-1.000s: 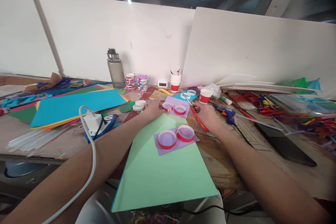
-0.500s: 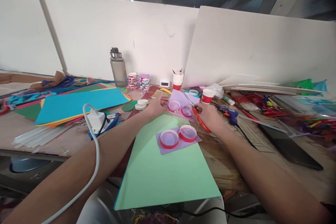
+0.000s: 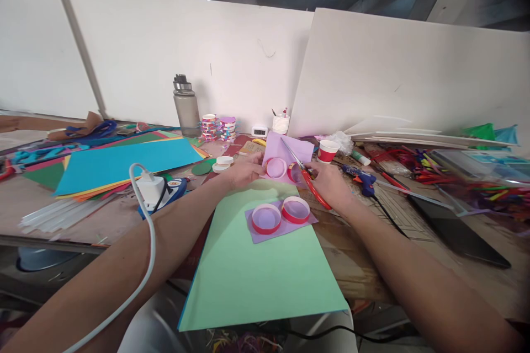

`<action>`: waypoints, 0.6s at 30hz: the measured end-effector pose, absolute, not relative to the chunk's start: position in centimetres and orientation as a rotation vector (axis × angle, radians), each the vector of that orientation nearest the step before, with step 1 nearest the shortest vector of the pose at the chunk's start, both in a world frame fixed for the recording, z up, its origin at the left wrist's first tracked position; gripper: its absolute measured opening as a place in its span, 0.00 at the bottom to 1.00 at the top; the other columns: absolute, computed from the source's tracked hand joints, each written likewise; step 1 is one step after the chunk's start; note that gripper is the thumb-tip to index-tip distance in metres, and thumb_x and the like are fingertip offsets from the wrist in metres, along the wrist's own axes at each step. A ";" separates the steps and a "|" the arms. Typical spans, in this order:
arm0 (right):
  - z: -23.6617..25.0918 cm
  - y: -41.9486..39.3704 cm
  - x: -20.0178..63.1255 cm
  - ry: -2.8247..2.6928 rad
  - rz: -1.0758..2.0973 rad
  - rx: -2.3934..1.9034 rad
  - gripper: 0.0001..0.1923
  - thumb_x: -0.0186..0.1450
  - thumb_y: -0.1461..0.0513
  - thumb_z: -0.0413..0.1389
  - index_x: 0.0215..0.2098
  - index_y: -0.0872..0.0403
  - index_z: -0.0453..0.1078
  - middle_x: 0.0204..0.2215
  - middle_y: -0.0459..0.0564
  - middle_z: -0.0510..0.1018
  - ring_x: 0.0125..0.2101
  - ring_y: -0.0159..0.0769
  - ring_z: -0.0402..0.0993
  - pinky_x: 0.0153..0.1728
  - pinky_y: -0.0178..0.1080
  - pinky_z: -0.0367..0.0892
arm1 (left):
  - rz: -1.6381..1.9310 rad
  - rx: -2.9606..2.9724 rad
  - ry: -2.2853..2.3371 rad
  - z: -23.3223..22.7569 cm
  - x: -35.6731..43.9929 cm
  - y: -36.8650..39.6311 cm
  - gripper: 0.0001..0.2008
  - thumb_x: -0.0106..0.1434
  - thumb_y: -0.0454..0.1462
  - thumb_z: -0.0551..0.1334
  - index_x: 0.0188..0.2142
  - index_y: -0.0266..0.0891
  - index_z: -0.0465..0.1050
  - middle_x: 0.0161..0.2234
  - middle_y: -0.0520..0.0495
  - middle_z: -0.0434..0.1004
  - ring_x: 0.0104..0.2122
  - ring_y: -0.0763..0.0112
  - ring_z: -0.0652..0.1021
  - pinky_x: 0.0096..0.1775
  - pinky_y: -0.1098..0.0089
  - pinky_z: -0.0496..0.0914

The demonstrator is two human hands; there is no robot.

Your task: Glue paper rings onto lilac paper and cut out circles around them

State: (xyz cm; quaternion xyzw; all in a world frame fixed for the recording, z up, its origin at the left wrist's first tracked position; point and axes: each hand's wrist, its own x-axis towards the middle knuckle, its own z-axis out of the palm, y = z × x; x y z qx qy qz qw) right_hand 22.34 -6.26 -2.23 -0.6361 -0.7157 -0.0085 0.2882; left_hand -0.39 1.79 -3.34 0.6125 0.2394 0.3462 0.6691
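My left hand (image 3: pixel 244 172) grips the edge of a lilac paper sheet (image 3: pixel 290 150) that carries two red-rimmed rings (image 3: pixel 276 167) and is tilted up off the table. My right hand (image 3: pixel 331 183) holds red-handled scissors (image 3: pixel 304 175), blades pointing up-left against the lilac sheet. In front of both hands lies a light green sheet (image 3: pixel 256 270) with a second lilac piece (image 3: pixel 281 226) and two more red rings (image 3: pixel 265 218) on it.
A grey water bottle (image 3: pixel 185 106), stacked ring piles (image 3: pixel 216 127), red-and-white cups (image 3: pixel 328 150), a blue glue gun (image 3: pixel 362 178), a stack of coloured paper (image 3: pixel 124 162), a white charger with cable (image 3: pixel 149 190), a dark tablet (image 3: pixel 455 231) and pipe cleaners (image 3: pixel 492 190) crowd the table.
My left hand has lifted the lilac sheet with its two rings from lying flat to tilted upright. The scissors have moved in against it.
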 end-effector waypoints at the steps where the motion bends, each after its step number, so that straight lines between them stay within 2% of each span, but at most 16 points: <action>1: -2.2 -6.3 22.3 -1.910 -0.020 -1.693 0.16 0.63 0.60 0.55 0.45 0.56 0.79 0.30 0.54 0.83 0.28 0.36 0.74 0.29 0.34 0.60 | 0.775 1.344 0.526 -3.3 -0.3 1.7 0.33 0.42 0.28 0.66 0.51 0.39 0.70 0.50 0.42 0.77 0.46 0.59 0.78 0.45 0.62 0.73; 6: -1.9 -6.4 22.7 -1.818 0.050 -1.652 0.15 0.62 0.59 0.56 0.43 0.56 0.78 0.30 0.52 0.82 0.27 0.35 0.73 0.29 0.34 0.62 | 0.791 1.208 0.565 -3.5 -0.3 1.5 0.37 0.43 0.24 0.65 0.55 0.40 0.67 0.50 0.42 0.78 0.45 0.59 0.80 0.46 0.59 0.75; 13: -1.9 -5.6 24.3 -1.588 0.221 -1.571 0.19 0.61 0.54 0.57 0.45 0.58 0.77 0.27 0.52 0.82 0.24 0.37 0.76 0.26 0.34 0.66 | 0.898 1.189 0.635 -3.7 -0.8 2.0 0.27 0.43 0.23 0.64 0.46 0.36 0.76 0.45 0.41 0.80 0.44 0.58 0.80 0.45 0.58 0.76; 18: -1.5 -5.1 25.3 -1.513 0.234 -1.696 0.18 0.61 0.55 0.58 0.43 0.57 0.78 0.27 0.53 0.83 0.26 0.38 0.78 0.26 0.34 0.66 | 1.031 1.164 0.719 -3.0 -1.3 2.1 0.29 0.42 0.23 0.61 0.46 0.37 0.76 0.43 0.44 0.81 0.44 0.59 0.80 0.46 0.57 0.77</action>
